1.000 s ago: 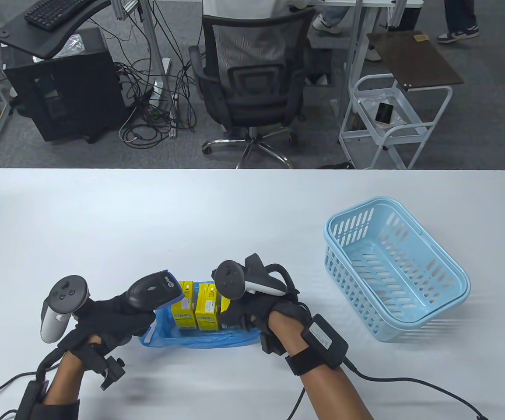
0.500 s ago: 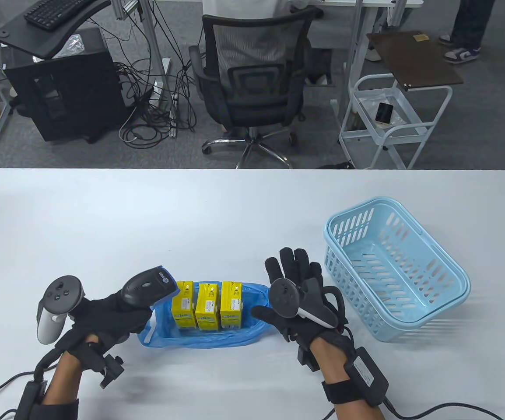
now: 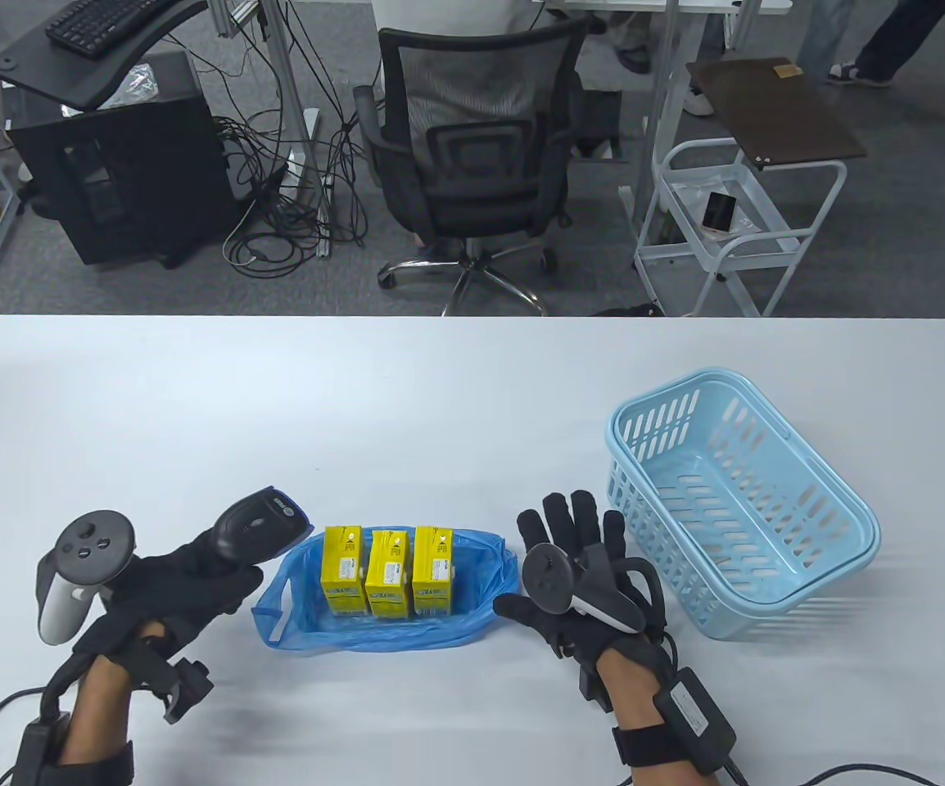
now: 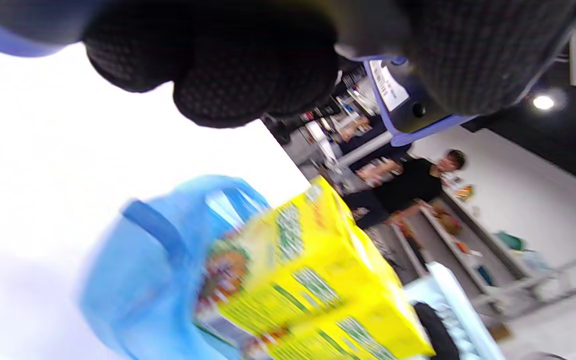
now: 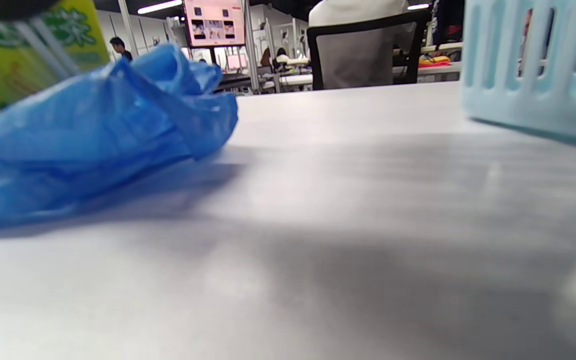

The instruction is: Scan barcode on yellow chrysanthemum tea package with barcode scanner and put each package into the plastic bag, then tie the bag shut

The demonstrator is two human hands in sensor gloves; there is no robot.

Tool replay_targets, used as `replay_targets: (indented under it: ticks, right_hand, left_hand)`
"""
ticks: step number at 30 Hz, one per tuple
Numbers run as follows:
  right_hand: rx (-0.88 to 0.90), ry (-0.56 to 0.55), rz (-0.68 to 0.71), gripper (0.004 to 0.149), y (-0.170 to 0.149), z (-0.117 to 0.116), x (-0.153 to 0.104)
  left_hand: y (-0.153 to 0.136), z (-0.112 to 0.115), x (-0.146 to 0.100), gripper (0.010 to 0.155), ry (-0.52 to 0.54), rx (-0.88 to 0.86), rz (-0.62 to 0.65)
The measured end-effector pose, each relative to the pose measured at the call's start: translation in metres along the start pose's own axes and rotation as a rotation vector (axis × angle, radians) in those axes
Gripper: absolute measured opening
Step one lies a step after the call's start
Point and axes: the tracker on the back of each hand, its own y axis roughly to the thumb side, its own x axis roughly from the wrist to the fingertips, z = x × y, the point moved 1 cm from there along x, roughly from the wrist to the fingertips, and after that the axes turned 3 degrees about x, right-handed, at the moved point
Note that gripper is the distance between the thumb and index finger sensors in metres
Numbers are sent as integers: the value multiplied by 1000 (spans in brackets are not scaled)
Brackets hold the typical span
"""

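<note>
Three yellow tea packages stand upright side by side in the open blue plastic bag near the table's front edge. My left hand grips the black barcode scanner just left of the bag. In the left wrist view the yellow packages and the blue bag lie below my gloved fingers, blurred. My right hand is open with straight fingers, empty, between the bag and the basket. The right wrist view shows the bag at left.
A light blue plastic basket stands empty at the right of the white table, seen also as basket in the right wrist view. Beyond the far edge are an office chair and a white cart.
My right hand has come out of the bag, opened and moved right towards the basket. My left hand has drawn the scanner left, off the bag's rim.
</note>
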Motion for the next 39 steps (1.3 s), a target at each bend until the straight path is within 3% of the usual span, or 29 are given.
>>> replay_targets:
  ticks: [7,15,18,21,25,29,33,39]
  right_hand:
    - [68,5,15,95,1,-1,0]
    - [101,1,51,94,7,0,-1]
    - [98,1,44,94,5,1,-1]
    - [116,-6,33,93,2,3,-3]
    - [153,4,35,92,1,4,-4]
    - [196,30,44,92,1,2,-3]
    - [210,40,43,93,1,2,-4]
    - [213,34,37,93,-1,2,-4]
  left_hand:
    - [-18,-7,-6,84,98,-47,-171]
    - [-63,-3,16,86,373,361,-622]
    - [-75,6,17,86,365,542,-763]
    - [-87,7,15,86,339,552,-863]
    - [-99,3,11,85,324,526,-943]
    - [-104,-1,7,85,333,450,-944]
    - [-107,-1,7,89,340,591,-996]
    - [-109,-4,3,94,367,581,-1010]
